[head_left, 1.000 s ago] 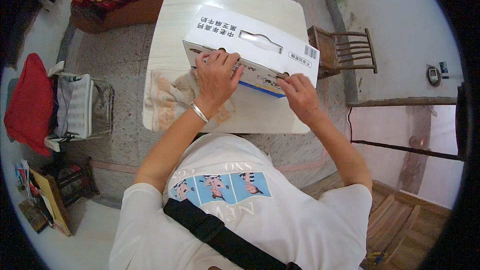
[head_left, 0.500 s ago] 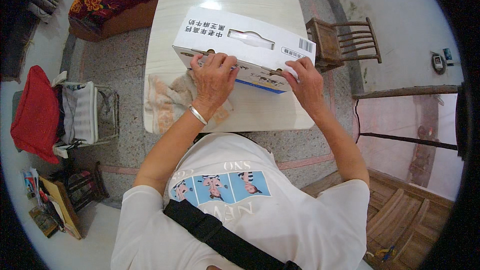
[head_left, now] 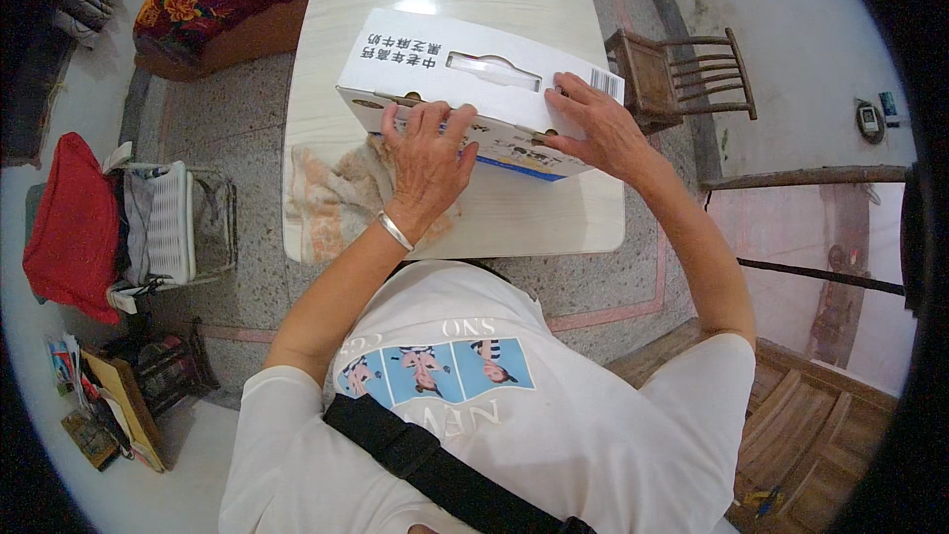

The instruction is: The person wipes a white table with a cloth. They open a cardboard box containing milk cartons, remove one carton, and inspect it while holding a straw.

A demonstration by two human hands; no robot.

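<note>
Carton [head_left: 484, 95] on worktop [head_left: 539, 222], upper centre. My left grip [head_left: 430, 146] at its near edge, right grip [head_left: 601, 129] on its right end. Cloth [head_left: 341, 200] at worktop's lower left; chair [head_left: 645, 79] upper right.

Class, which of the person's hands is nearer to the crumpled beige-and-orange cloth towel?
Left. The left hand is beside the towel, touching the white cardboard box; the right hand is farther off, toward the box's right end.

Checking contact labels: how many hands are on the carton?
2. The left hand is at the near upper edge of the white carton; the right hand is farther right, fingers over the top face. No other hands show.
</note>
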